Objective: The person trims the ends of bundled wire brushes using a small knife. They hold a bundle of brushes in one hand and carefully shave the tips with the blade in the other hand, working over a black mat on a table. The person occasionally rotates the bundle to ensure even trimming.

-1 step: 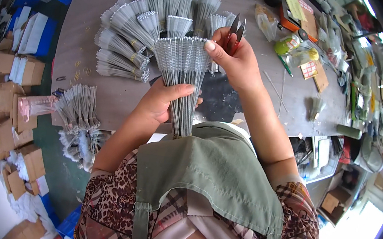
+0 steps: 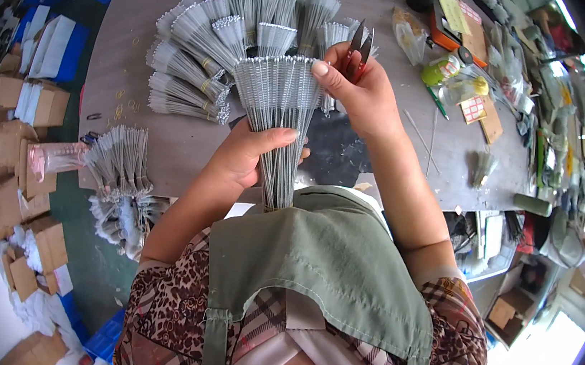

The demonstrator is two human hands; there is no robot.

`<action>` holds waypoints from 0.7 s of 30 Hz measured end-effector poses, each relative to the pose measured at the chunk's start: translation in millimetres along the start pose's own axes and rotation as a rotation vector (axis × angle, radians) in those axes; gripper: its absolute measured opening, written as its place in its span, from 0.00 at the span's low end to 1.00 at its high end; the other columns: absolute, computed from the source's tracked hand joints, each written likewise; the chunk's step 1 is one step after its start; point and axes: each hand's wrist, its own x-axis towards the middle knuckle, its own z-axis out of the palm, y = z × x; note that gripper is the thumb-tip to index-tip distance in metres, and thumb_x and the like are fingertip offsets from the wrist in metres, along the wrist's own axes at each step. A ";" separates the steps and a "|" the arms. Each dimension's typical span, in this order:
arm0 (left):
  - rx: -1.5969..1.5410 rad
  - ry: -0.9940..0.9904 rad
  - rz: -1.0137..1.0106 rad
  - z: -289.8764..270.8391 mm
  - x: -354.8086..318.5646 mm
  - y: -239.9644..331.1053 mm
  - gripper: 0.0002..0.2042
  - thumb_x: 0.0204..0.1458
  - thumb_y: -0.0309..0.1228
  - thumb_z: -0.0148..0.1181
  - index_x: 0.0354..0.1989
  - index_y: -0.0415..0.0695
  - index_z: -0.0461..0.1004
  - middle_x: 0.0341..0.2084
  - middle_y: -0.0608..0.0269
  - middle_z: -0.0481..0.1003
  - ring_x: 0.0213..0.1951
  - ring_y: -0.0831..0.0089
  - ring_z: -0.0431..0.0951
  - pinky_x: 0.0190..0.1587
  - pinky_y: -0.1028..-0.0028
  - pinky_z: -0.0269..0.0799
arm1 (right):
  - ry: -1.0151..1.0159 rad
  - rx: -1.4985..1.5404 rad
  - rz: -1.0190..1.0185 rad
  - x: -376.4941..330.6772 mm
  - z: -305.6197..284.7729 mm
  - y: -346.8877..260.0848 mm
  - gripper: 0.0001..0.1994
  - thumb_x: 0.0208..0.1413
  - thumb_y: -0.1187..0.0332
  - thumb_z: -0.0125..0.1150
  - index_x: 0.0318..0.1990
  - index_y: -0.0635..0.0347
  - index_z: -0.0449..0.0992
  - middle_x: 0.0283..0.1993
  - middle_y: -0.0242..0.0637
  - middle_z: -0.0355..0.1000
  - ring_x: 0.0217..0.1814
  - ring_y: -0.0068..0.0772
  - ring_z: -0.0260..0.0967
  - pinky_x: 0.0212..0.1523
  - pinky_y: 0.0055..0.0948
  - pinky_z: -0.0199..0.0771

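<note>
My left hand [image 2: 241, 155] is wrapped round a fanned bundle of thin wire brushes [image 2: 277, 98], thumb across the front of the stems. The bristle ends spread at the top, and the stems narrow down toward my apron. In my right hand [image 2: 367, 101] is a small pair of red-handled snips [image 2: 359, 44], blades pointing up and apart. That hand's thumb and fingers touch the bundle's upper right corner. Part of the snips' handles is hidden in my palm. Just beyond the bundle lie several more bundles of the same brushes [image 2: 201, 35].
On the grey table [image 2: 172, 158], another brush pile [image 2: 120, 163] overhangs the left edge. To the right are a green-yellow bottle [image 2: 441, 70], an orange box [image 2: 446, 38], plastic bags [image 2: 409, 36], a green pen [image 2: 437, 102] and loose wires. Cardboard boxes [image 2: 11, 150] crowd the left floor.
</note>
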 end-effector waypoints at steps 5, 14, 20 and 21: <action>-0.018 -0.003 0.042 -11.1 -1.9 -8.9 0.15 0.47 0.31 0.60 0.39 0.33 0.72 0.31 0.51 0.76 0.34 0.59 0.79 0.36 0.64 0.78 | -0.093 0.243 0.125 6.3 -3.1 -1.7 0.03 0.52 0.73 0.58 0.34 0.59 0.72 0.24 0.24 0.66 0.24 0.13 0.58 0.24 0.15 0.57; -0.011 0.038 -0.002 1.6 1.9 -11.1 0.14 0.46 0.28 0.61 0.39 0.32 0.71 0.31 0.51 0.76 0.32 0.62 0.78 0.36 0.66 0.76 | -0.224 0.460 -0.014 16.5 -21.8 27.2 0.11 0.51 0.61 0.64 0.30 0.53 0.69 0.22 0.20 0.61 0.23 0.13 0.56 0.23 0.16 0.55; 0.071 0.042 -0.033 15.0 8.7 -15.7 0.15 0.46 0.31 0.61 0.37 0.31 0.73 0.30 0.50 0.76 0.33 0.59 0.79 0.37 0.65 0.77 | -0.187 0.504 0.078 4.8 -33.0 27.3 0.11 0.51 0.61 0.64 0.31 0.53 0.68 0.22 0.20 0.61 0.23 0.15 0.56 0.22 0.15 0.53; 0.080 0.055 -0.057 17.1 9.5 -16.6 0.15 0.45 0.31 0.61 0.37 0.31 0.73 0.30 0.50 0.76 0.33 0.60 0.79 0.37 0.65 0.77 | -0.216 0.554 0.067 1.3 -37.3 30.8 0.10 0.51 0.62 0.64 0.32 0.54 0.69 0.22 0.21 0.62 0.23 0.15 0.57 0.21 0.15 0.53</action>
